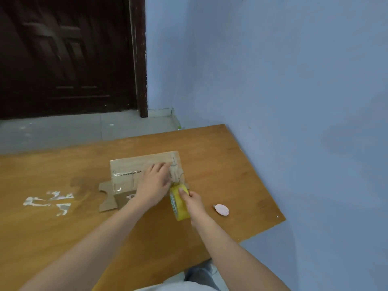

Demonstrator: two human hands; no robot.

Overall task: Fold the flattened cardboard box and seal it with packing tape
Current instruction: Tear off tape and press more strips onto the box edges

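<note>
Cardboard box (144, 164) lay flat-folded near the middle of the wooden table (241, 175), its long edge running left to right. One loose flap (107, 196) projected from its near left corner onto the tabletop. Clear tape (123, 177) already crossed the left part of the upper face.

Head view: the left hand (155, 181) was spread palm-down on the box, fingers extended toward the far right, pressing the panel and a fresh strip of tape against it. This hand enclosed nothing; it served only as a clamp. The right hand (192, 199) was wrapped around the yellow packing tape roll (178, 203), thumb on the outer rim, at the near right edge of the box. A short length of tape (175, 175) ran from the roll up to the box surface beside the left fingers.

A small pink cutter (221, 210) rested on the table to the right of the roll, apart from both hands.

Handling assessment: the box appeared light and thin, stiff across its panels but weak along the creases, so it would probably slide unless held down. Pressure is best applied flat on a panel beside the seam. The roll is rigid and best held across its rim or through the core. Unrolled tape is likely to curl and stick to itself.
</note>
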